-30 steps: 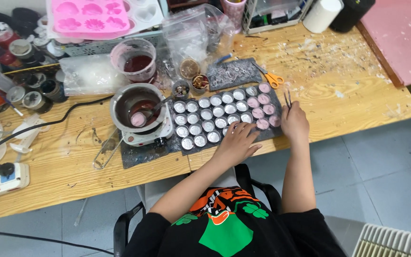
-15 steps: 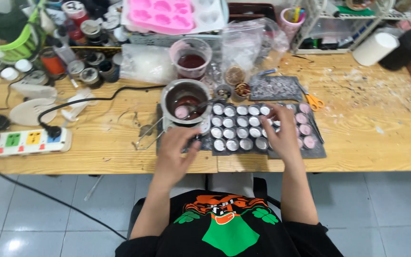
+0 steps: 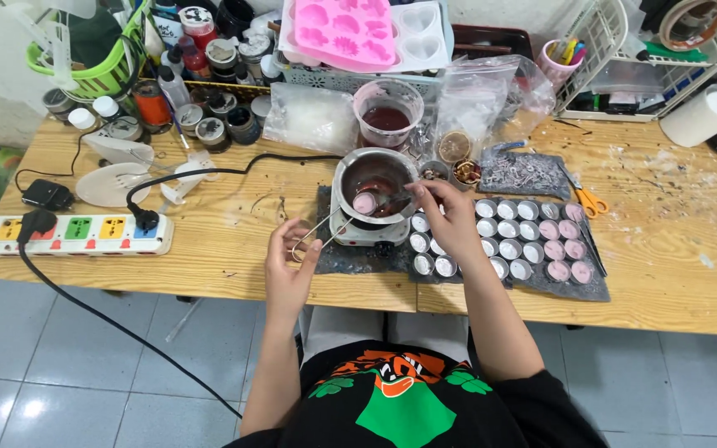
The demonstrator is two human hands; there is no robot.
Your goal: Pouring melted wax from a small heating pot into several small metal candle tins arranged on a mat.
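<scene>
So the metal melting pot (image 3: 373,184) sits on a little white hot plate (image 3: 367,232), and everything else is arranged around that pot, which makes sense since it holds the dark red liquid that has to stay warm.

The left hand (image 3: 290,270) is just in front-left of the pot, fingers pinched around the wire loop end of a thin wire handle (image 3: 319,231) that runs up to the pot's rim, probably because the metal itself is too hot to grab bare. The right hand (image 3: 450,217) is at the pot's right edge, fingertips closed on a spoon (image 3: 379,199) whose end reaches in over the liquid, near a pale pink lump (image 3: 363,203) floating inside.

Immediately right of the pot, rows of small round tins (image 3: 504,236) lie on a dark mat (image 3: 597,288), close enough for a short reach. The ones farthest from the pot look pink-filled, the nearer ones empty.

Behind the pot stands a clear cup of red liquid (image 3: 387,112), further back a pink silicone mould (image 3: 344,31). Orange-handled scissors (image 3: 589,199) lie beyond the tins. Well left of the pot is the power strip (image 3: 64,235), cord trailing over.
</scene>
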